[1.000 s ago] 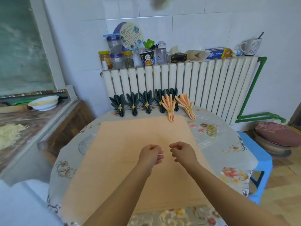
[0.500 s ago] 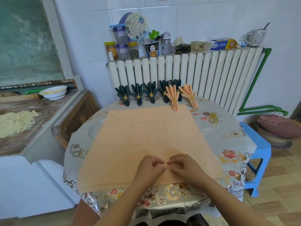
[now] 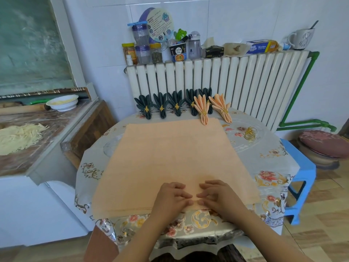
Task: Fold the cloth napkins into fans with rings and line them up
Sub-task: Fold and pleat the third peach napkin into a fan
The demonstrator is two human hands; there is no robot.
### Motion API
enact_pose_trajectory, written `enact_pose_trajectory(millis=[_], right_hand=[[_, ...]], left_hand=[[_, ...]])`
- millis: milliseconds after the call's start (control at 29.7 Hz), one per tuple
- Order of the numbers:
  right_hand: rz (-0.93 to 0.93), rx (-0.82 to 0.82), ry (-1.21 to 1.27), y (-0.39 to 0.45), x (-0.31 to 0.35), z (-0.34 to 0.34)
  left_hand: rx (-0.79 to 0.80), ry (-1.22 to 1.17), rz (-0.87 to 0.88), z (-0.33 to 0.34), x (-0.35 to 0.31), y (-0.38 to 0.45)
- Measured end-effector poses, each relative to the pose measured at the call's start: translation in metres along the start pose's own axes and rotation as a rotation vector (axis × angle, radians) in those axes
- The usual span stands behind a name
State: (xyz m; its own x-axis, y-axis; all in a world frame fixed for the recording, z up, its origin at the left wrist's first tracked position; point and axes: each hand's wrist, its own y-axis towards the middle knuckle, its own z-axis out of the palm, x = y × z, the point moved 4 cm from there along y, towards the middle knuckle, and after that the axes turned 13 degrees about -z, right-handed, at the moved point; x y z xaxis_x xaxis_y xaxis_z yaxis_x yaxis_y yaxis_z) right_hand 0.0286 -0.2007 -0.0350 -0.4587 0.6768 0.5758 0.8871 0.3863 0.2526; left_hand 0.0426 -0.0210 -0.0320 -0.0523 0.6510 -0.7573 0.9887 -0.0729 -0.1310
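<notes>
A large peach napkin (image 3: 173, 154) lies flat on the round table (image 3: 264, 161). My left hand (image 3: 171, 197) and my right hand (image 3: 219, 195) sit side by side at the middle of its near edge, fingertips facing each other. Fingers lie on top of the cloth and the thumbs are hidden beneath the edge, pinching it. Along the table's far edge stand several dark green napkin fans (image 3: 162, 104) with gold rings. Two peach fans (image 3: 203, 108) (image 3: 221, 106) follow to their right. Loose gold rings (image 3: 250, 133) lie at the far right of the table.
A white radiator (image 3: 245, 82) with jars and boxes on top stands behind the table. To the left a counter carries cut noodles (image 3: 18, 137) and a white bowl (image 3: 62, 102). A blue stool (image 3: 300, 178) stands against the table's right side.
My hands came back from mid-napkin to its near edge and took hold of it. The camera tilted down and drew back.
</notes>
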Motion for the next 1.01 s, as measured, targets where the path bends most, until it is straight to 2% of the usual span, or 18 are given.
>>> enact_pose_trajectory(millis=[269, 404, 539, 775, 842, 943, 1010], right_hand=[[-0.012, -0.032, -0.115, 0.004, 0.011, -0.007], [0.04, -0.086, -0.144, 0.006, 0.017, -0.017], [0.067, -0.101, -0.233, 0.006, 0.017, -0.028], [0.047, 0.001, -0.374, 0.004, 0.029, -0.045], [0.037, 0.072, -0.342, 0.004, 0.03, -0.047], [0.064, 0.262, -0.169, 0.0, 0.03, -0.051], [0.057, 0.281, -0.197, 0.01, 0.026, -0.054]], left_hand=[[0.041, 0.098, 0.066, -0.004, -0.001, -0.001], [0.006, 0.23, 0.057, -0.022, -0.008, 0.004], [0.096, 0.327, 0.053, -0.043, -0.02, 0.001], [0.193, 0.514, 0.103, -0.05, -0.034, 0.0], [0.245, 0.562, 0.087, -0.049, -0.035, -0.002], [0.385, 0.583, 0.076, -0.047, -0.035, -0.01], [0.386, 0.602, 0.087, -0.052, -0.037, -0.002]])
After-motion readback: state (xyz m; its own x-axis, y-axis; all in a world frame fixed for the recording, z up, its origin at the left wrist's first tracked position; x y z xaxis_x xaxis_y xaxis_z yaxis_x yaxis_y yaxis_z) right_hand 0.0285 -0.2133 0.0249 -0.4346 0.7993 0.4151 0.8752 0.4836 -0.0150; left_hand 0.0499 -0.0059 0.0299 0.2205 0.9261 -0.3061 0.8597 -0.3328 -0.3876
